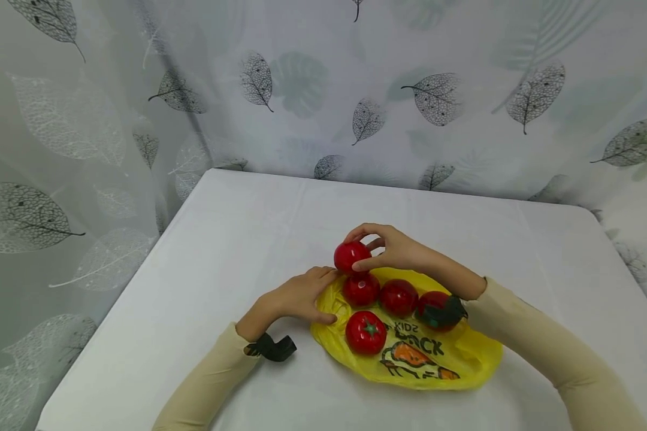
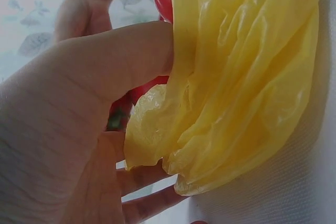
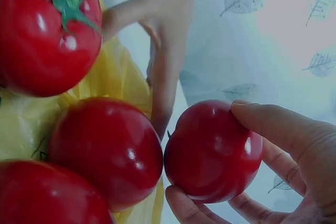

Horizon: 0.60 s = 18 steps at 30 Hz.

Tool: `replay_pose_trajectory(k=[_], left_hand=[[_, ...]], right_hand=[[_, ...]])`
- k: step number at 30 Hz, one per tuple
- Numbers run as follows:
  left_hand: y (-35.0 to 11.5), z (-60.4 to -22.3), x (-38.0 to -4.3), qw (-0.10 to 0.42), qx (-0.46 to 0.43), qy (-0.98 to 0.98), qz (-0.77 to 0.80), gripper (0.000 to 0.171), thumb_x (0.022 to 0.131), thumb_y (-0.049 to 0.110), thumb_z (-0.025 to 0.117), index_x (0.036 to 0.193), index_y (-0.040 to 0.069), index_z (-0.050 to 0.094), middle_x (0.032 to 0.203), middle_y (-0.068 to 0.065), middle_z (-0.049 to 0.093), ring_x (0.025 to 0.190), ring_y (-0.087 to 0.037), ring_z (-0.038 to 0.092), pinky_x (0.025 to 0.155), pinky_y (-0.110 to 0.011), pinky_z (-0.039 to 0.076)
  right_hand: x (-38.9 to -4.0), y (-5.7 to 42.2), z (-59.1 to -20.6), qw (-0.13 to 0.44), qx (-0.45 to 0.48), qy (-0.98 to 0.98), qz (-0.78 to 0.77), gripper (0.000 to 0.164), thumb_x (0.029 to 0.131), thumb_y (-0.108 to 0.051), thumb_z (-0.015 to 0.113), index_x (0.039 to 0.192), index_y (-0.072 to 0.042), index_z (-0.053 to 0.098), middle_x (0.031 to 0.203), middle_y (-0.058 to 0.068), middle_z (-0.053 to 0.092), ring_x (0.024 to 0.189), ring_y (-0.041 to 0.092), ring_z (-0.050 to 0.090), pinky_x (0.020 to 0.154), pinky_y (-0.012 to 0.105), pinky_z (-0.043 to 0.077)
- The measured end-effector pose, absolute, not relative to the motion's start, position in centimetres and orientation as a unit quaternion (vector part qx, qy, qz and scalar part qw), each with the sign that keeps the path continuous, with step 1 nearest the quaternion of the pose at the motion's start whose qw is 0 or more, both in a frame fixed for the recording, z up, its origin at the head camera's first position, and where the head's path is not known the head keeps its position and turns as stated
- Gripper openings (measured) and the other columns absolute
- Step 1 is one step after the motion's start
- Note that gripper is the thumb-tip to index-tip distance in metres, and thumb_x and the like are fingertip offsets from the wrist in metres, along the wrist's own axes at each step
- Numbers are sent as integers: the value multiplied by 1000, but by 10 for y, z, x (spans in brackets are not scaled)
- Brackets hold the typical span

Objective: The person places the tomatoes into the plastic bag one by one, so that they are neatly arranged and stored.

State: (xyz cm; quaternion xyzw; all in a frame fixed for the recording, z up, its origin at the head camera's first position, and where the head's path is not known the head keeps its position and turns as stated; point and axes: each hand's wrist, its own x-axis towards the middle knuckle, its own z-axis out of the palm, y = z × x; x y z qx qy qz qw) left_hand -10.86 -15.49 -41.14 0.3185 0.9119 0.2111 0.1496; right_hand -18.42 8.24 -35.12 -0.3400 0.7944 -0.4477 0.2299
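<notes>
My right hand grips a shiny red tomato between thumb and fingers at the bag's far left edge. In the right wrist view, this tomato is against or very close to another tomato. On the flattened yellow plastic bag lie several more tomatoes, including one with a green star-shaped calyx. My left hand, thumb and fingers spread, rests against the bag's left side. Up close, the left wrist view shows the crumpled yellow plastic beside the thumb.
A white-covered table lies under everything. Behind it and at the sides hangs a leaf-patterned curtain. Dark straps circle both wrists; the left strap's loose end lies near the bag.
</notes>
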Motion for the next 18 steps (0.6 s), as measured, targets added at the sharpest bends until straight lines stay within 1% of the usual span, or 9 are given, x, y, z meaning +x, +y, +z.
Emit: replay_pose_trajectory(k=[6, 9, 13, 16, 18], left_hand=[[-155, -411, -108, 157, 307, 912, 221, 87, 80, 41, 67, 151, 5, 32, 150, -12, 40, 135, -29, 38, 103, -47, 44], [-155, -411, -107, 158, 309, 910, 228, 87, 80, 40, 67, 153, 8, 30, 149, -11, 41, 134, -28, 39, 102, -47, 44], [-154, -412, -107, 159, 312, 908, 232, 89, 80, 41, 67, 154, 14, 27, 149, -10, 40, 134, -27, 40, 101, -47, 45], [-155, -412, -107, 159, 312, 908, 232, 89, 80, 42, 67, 155, 15, 26, 149, -10, 39, 134, -28, 39, 101, -47, 45], [-155, -412, -107, 156, 313, 908, 232, 88, 81, 41, 67, 154, 13, 27, 149, -10, 40, 133, -28, 40, 101, -47, 45]], right_hand=[[-171, 95, -345, 237, -341, 792, -447, 46, 82, -19, 79, 124, -13, 60, 126, 10, 57, 112, 33, 59, 88, 43, 54], [-160, 102, -343, 243, -347, 786, -450, 46, 82, -19, 79, 123, -14, 59, 128, 10, 56, 114, 34, 58, 87, 41, 55], [-143, 110, -339, 264, -352, 775, -454, 45, 83, -20, 78, 123, -15, 58, 130, 10, 53, 116, 34, 55, 85, 39, 56], [-132, 115, -337, 278, -359, 769, -450, 44, 84, -20, 77, 124, -16, 58, 131, 9, 52, 115, 33, 54, 87, 40, 55], [-127, 118, -337, 280, -372, 766, -444, 43, 85, -20, 76, 124, -16, 58, 131, 10, 51, 115, 32, 53, 88, 39, 55]])
